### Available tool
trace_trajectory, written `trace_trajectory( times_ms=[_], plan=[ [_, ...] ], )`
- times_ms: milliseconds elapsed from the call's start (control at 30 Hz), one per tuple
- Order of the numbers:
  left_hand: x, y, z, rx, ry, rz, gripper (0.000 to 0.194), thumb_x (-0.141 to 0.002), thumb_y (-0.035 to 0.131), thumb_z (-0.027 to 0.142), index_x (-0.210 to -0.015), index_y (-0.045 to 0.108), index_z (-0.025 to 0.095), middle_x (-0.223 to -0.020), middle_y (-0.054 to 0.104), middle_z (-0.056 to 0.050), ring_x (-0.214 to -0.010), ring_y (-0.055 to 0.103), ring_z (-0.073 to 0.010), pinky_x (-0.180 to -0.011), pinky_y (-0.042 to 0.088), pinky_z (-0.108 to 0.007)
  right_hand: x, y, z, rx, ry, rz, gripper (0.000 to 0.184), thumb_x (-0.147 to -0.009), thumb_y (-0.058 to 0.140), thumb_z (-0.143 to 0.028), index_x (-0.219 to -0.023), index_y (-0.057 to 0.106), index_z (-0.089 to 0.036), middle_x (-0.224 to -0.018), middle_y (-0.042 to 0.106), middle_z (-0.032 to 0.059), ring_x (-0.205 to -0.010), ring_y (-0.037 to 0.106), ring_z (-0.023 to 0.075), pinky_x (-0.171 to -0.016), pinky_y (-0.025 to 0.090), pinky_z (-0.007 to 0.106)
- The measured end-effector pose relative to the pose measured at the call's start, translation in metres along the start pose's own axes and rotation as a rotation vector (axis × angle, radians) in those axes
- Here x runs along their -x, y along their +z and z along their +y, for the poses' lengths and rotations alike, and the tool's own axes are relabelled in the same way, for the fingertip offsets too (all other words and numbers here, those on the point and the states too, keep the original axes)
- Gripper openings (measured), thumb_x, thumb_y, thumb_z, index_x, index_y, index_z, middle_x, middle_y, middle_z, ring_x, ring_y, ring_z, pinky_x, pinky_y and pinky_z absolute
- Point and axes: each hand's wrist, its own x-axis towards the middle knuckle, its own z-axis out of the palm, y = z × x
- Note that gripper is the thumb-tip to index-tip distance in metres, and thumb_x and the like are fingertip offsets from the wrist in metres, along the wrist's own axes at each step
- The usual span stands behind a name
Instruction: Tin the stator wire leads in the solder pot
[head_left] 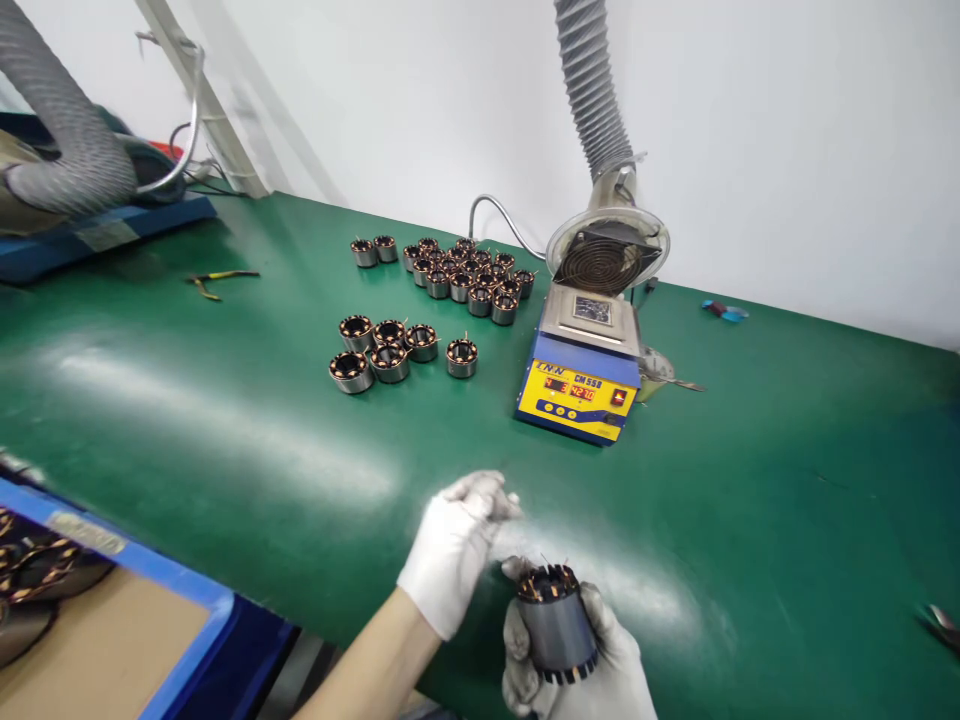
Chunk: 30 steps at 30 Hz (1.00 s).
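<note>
In a white glove, my right hand point(616, 660) grips a motor stator point(559, 630) at the table's front edge. The stator has a dark grey cylindrical body, black slotted ends and copper windings, and thin wire ends stick up from its top. My left hand point(457, 545), also white-gloved, is just up and left of it, apart from the stator. Its fingers are curled together in a pinch, and whatever they hold, if anything, is too small to make out.
A blue and yellow solder pot point(577, 385) stands under a fume extraction hood point(607, 250). Several shorter stators point(390, 360) sit left of it, with a larger cluster point(469, 275) behind. Wire cutters point(217, 278) lie far left. A blue bin point(214, 610) holds larger stators front left.
</note>
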Motion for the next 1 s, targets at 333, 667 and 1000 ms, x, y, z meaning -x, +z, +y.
trace_trajectory(
  times_ms=[333, 667, 1000],
  plan=[
    [0.021, -0.001, 0.016, -0.491, -0.055, -0.057, 0.012, -0.057, 0.069, 0.025, -0.063, 0.069, 0.015, -0.061, 0.067, -0.003, -0.064, 0.061, -0.0184, -0.063, 0.048, -0.025, -0.001, -0.006, 0.019, 0.394, -0.343, 0.388, 0.055, -0.062, 0.079, -0.042, -0.112, 0.063, -0.026, -0.107, 0.069, 0.0065, -0.091, 0.067, 0.0252, -0.071, 0.054, 0.034],
    [0.011, -0.005, -0.004, -0.445, -0.243, -0.287, 0.026, -0.065, 0.070, 0.034, -0.082, 0.071, 0.014, -0.086, 0.073, -0.009, -0.082, 0.066, -0.0238, -0.077, 0.050, -0.031, -0.020, -0.031, 0.039, 1.445, -0.922, 0.692, 0.035, -0.066, 0.074, -0.048, -0.082, 0.053, -0.025, -0.105, 0.068, 0.0107, -0.104, 0.062, 0.0305, -0.086, 0.050, 0.044],
    [0.008, -0.023, 0.022, -0.823, -0.030, -0.268, 0.007, -0.065, 0.066, 0.023, -0.067, 0.071, 0.019, -0.070, 0.068, 0.000, -0.073, 0.058, -0.0190, -0.076, 0.044, -0.028, -0.022, -0.035, 0.038, 1.621, -0.969, 0.650, 0.032, -0.078, 0.060, -0.056, -0.085, 0.048, -0.027, -0.110, 0.068, 0.0089, -0.098, 0.065, 0.0252, -0.078, 0.052, 0.038]
  ],
)
